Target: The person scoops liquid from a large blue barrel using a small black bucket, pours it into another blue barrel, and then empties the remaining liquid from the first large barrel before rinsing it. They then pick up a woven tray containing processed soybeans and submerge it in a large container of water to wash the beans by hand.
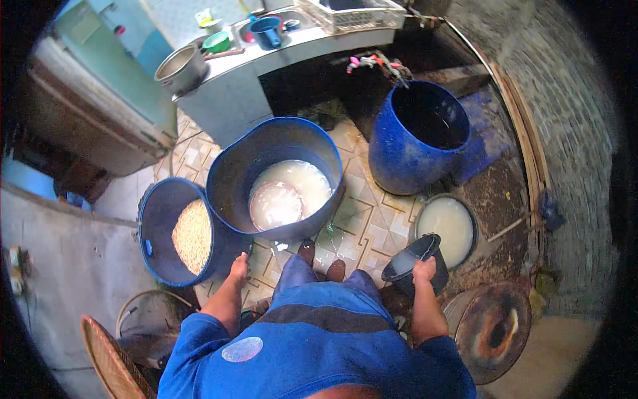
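My right hand (424, 269) is closed on a black bucket (435, 276), which tilts to the left with some pale liquid inside. Right behind it stands a round tub (474, 229) of cloudy whitish liquid. My left hand (240, 267) hangs beside a blue barrel (153, 219) of pale beans or grains (191, 236); nothing shows in its fingers, which look loosely apart. In front of my feet a wide blue tub (229, 156) contains milky liquid, with a round, pale, foamy-looking shape (276, 205) in it.
A tall blue drum (405, 156) with dark water stands at the back right. Behind is a tiled counter (229, 100) carrying a metal pot (181, 70), a blue jug (267, 32) and a white crate (359, 18). A stained round lid (493, 332) is near my right elbow, a woven tray (113, 362) at my left.
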`<control>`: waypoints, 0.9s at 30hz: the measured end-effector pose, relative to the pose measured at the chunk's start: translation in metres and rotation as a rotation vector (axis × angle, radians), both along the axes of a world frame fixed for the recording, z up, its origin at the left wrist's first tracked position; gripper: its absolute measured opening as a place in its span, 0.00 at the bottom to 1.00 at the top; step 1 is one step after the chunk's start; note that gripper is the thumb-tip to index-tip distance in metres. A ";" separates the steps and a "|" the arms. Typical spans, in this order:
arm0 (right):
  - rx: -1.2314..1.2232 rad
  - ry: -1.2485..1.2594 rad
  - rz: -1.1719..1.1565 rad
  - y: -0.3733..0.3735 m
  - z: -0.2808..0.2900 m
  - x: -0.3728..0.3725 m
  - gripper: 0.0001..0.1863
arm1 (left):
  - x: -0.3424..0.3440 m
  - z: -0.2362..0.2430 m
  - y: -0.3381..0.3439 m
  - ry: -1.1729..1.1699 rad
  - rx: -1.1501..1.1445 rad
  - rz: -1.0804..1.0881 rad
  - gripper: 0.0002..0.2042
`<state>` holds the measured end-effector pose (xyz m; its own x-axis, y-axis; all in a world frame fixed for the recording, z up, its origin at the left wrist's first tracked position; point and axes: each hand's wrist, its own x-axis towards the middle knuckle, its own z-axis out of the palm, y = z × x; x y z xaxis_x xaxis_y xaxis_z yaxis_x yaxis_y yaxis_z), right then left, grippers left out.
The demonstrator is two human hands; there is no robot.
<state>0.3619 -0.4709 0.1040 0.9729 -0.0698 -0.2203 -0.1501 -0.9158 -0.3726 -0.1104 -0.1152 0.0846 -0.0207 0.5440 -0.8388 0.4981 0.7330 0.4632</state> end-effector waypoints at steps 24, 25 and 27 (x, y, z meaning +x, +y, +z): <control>0.291 -0.613 0.825 0.154 0.127 0.017 0.11 | -0.018 -0.040 0.000 0.123 0.135 0.050 0.30; 0.360 -0.582 0.769 0.157 0.141 0.022 0.11 | 0.006 -0.034 0.008 0.096 0.123 0.070 0.30; 0.432 -0.381 0.661 0.175 0.160 0.026 0.11 | 0.018 -0.026 0.038 0.080 0.118 0.206 0.30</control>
<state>0.3877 -0.2963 0.2644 0.7972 0.5490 0.2510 0.5670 -0.5381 -0.6237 -0.0927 -0.0771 0.0582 -0.2052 0.6155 -0.7610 0.3828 0.7661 0.5164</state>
